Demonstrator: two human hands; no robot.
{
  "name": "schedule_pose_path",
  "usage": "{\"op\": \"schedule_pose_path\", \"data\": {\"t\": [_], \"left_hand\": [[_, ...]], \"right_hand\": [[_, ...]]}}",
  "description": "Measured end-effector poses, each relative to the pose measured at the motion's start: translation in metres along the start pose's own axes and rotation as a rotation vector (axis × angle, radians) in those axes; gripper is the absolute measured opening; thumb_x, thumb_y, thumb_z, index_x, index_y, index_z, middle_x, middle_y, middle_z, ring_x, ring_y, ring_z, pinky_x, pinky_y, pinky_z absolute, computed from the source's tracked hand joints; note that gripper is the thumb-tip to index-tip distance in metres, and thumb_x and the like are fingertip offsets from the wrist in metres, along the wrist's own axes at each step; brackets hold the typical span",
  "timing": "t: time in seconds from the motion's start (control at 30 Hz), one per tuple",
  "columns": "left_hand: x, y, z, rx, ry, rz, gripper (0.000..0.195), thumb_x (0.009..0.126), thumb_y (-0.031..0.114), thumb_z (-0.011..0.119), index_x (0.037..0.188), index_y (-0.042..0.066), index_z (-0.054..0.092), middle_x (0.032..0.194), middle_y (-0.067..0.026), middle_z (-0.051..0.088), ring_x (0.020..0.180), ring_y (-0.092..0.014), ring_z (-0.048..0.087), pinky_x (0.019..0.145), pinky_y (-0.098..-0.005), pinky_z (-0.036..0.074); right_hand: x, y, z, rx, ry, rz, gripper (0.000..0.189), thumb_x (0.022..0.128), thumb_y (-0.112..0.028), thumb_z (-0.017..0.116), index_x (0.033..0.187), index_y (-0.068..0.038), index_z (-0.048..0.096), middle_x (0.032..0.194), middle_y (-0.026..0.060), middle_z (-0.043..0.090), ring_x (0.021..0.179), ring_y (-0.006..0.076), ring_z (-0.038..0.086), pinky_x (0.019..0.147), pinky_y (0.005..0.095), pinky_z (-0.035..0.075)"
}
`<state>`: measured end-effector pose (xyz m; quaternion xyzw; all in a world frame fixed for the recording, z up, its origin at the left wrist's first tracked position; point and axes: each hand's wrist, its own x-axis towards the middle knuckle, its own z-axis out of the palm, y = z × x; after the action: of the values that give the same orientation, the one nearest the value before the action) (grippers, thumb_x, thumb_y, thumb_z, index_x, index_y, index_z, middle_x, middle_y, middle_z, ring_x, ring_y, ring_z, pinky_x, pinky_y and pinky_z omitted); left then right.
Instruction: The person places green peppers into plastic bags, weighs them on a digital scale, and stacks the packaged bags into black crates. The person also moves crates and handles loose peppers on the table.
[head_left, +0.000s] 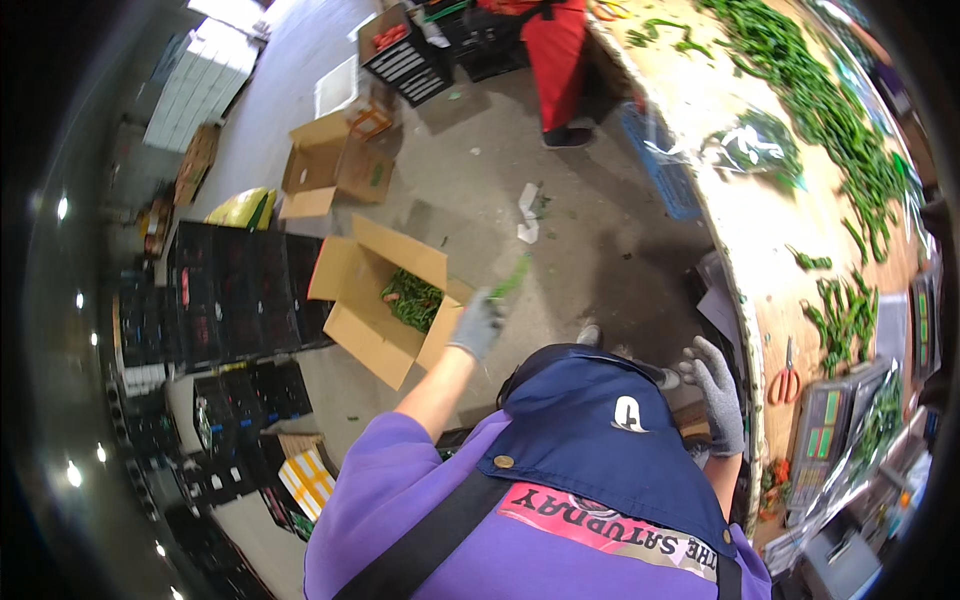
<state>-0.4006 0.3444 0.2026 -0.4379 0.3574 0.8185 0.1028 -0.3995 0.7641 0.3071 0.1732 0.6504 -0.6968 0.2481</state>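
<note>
My left hand (478, 324), in a grey glove, is beside the right flap of an open cardboard box (379, 341). A long, motion-blurred green pepper (511, 279) sticks out from its curled fingers. Inside the box lies a heap of green peppers (412, 300). My right hand (714, 394), also gloved in grey, hangs by the table's edge with its fingers apart and nothing in it. On the wooden table (757, 247) lie a long pile of green peppers (832, 120), a smaller group (844, 319), a filled clear bag (757, 146) and red-handled scissors (784, 386).
Digital scales (825, 427) stand at the table's near right. Another person in a red apron (555, 67) stands at the top. A second open carton (319, 161), black crates (247, 292) and a crate with red produce (409, 64) are on the left. A blue basket (660, 165) leans by the table.
</note>
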Motion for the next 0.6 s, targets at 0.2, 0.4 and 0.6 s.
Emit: {"op": "schedule_pose_path", "data": {"t": [0.2,0.4,0.6], "left_hand": [[-0.014,0.061,-0.169,-0.538,0.245,0.302,0.038,0.094,0.033,0.048,0.114,0.000,0.053,0.076,-0.0068,0.053,0.065,-0.018,0.050,0.060,-0.0277,0.045],[0.067,0.004,0.002,-0.152,0.032,-0.181,0.032,0.094,0.031,0.054,0.105,0.001,0.061,0.098,-0.0085,0.067,0.087,-0.020,0.060,0.070,-0.0301,0.050],[0.038,-0.137,0.332,0.487,-0.850,-0.434,0.037,0.097,0.022,0.051,0.127,0.001,0.053,0.106,-0.0073,0.061,0.090,-0.017,0.058,0.073,-0.0267,0.048]], "right_hand": [[0.010,-0.020,0.006,-0.118,-0.089,-0.242,0.040,0.096,-0.015,0.054,0.134,-0.004,0.047,0.120,0.0079,0.057,0.106,0.0143,0.057,0.089,0.0282,0.047],[-0.037,-0.004,-0.021,-0.247,0.147,-0.324,0.039,0.094,-0.028,0.053,0.126,-0.006,0.053,0.118,0.0168,0.061,0.111,0.0300,0.058,0.096,0.0367,0.045],[-0.142,0.046,-0.084,-0.066,0.553,-0.232,0.038,0.096,-0.028,0.054,0.126,-0.004,0.053,0.115,0.0148,0.063,0.106,0.0234,0.061,0.091,0.0315,0.047]]}}
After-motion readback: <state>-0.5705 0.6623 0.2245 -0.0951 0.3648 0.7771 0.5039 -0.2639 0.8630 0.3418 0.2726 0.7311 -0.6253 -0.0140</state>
